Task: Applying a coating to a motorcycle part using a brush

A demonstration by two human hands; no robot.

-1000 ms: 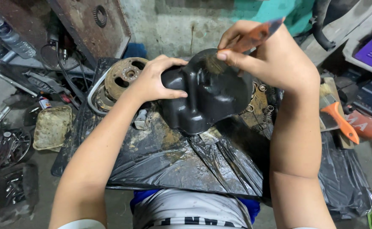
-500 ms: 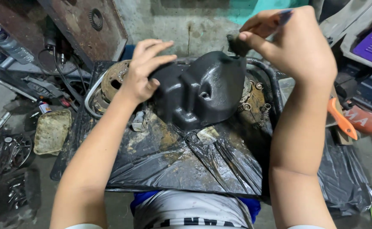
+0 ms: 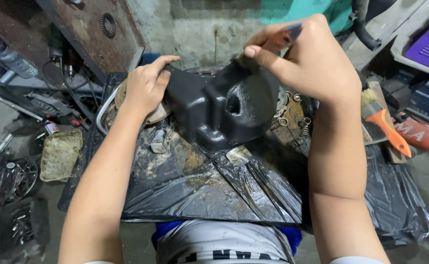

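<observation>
The black engine cover (image 3: 222, 105) stands tilted on the plastic-draped table (image 3: 200, 190), a rigid casting that looks heavy and oil-slick, so I judge its thick outer edges the safest hold. The left hand (image 3: 146, 85) presses flat against the cover's left edge, fingers extended, while the right hand (image 3: 307, 61), above its upper right corner, pinches a small brush (image 3: 283, 36).
</observation>
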